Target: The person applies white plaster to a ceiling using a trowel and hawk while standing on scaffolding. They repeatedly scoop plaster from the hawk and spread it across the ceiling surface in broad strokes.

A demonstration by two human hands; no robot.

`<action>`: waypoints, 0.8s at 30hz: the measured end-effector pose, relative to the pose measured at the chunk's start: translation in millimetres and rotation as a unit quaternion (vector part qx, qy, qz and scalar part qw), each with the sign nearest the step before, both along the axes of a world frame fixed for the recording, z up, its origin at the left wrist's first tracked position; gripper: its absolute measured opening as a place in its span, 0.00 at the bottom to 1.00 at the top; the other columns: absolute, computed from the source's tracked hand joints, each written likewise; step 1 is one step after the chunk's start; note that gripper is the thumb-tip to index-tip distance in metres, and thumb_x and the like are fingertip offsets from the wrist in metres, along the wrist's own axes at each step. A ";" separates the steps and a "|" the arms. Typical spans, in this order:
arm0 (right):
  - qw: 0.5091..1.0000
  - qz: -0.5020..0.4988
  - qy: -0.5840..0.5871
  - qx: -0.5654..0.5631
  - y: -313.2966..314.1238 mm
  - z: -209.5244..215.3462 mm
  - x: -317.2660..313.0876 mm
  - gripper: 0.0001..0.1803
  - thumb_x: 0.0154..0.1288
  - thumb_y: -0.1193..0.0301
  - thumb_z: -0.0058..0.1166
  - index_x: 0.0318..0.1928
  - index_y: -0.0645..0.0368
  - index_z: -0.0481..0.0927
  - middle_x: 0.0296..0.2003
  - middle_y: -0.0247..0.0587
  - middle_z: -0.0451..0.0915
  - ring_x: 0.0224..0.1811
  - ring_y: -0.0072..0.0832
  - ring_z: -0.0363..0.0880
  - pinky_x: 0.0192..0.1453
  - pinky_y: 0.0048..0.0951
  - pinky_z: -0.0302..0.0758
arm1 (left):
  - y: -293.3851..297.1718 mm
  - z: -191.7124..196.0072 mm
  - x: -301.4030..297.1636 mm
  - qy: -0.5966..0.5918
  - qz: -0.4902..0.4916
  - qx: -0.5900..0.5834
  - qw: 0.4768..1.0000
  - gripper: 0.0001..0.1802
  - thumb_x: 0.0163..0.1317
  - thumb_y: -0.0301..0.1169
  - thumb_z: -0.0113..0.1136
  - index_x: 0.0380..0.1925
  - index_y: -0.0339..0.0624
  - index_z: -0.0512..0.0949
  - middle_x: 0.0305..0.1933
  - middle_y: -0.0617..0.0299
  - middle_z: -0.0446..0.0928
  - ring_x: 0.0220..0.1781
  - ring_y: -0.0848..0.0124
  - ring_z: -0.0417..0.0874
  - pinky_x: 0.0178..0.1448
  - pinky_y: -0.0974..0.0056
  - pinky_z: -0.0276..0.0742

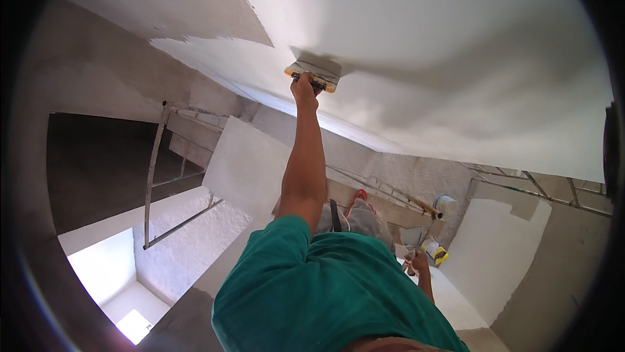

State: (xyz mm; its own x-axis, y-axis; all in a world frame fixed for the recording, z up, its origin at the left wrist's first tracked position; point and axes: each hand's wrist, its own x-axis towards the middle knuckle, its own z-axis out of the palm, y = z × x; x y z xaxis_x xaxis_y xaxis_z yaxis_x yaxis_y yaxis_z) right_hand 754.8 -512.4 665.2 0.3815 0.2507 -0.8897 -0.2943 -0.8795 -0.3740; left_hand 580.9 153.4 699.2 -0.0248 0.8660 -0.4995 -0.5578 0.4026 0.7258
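My left hand (305, 92) is raised at arm's length, its fingers wrapped round the black grip of a plastering trowel (323, 69). The trowel has yellow-orange edges and whitish smears, and is held up against the smooth white plastered surface (416, 20). Low on the right, my right hand (417, 263) is closed at about waist height. What it grips is too small to make out. Close by it are a grey flat plate (411, 235) and a yellow-and-white package (434, 250).
Metal scaffold frames stand at left (153, 176) and right (547, 190). A pale board (244, 163) is beside the left frame. A white bucket (446, 205) sits below. Bare grey plaster (176, 7) borders the white coat. Bright openings (107, 267) show lower left.
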 end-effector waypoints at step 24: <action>0.996 0.079 -0.026 0.028 9.8 -1.5 91.1 0.05 0.59 0.80 0.56 0.38 0.63 0.77 0.25 0.36 0.76 0.23 0.25 0.74 0.28 0.31 0.70 | -20.0 388.2 -23.1 0.057 0.041 0.366 0.928 0.15 0.61 0.28 0.56 0.44 0.28 0.72 0.42 0.51 0.75 0.43 0.61 0.80 0.50 0.55 0.81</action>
State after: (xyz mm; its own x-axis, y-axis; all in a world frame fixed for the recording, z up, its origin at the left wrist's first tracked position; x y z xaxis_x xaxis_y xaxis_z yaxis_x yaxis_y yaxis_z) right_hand 845.9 -502.6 663.7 0.3787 0.3599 -0.8526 -0.1321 -0.8908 -0.4347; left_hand 557.8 133.4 1087.4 -0.1226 0.9652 0.2311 -0.4680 -0.2616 0.8441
